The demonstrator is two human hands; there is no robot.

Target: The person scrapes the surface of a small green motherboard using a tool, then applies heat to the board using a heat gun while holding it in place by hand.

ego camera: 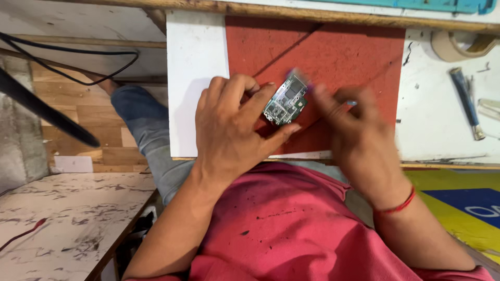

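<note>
Your left hand (229, 130) pinches the small circuit board (285, 100) by its edges above the red mat (333, 52), light, stiff and fragile, while your blurred right hand (354, 125) hides its fingers' state.

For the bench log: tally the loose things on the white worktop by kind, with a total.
Small green circuit board, held in the left hand: 1
Flat red rectangular work mat: 1
Tan roll of tape: 1
Dark slim metal-tipped hand tool: 1
Total: 4
</note>
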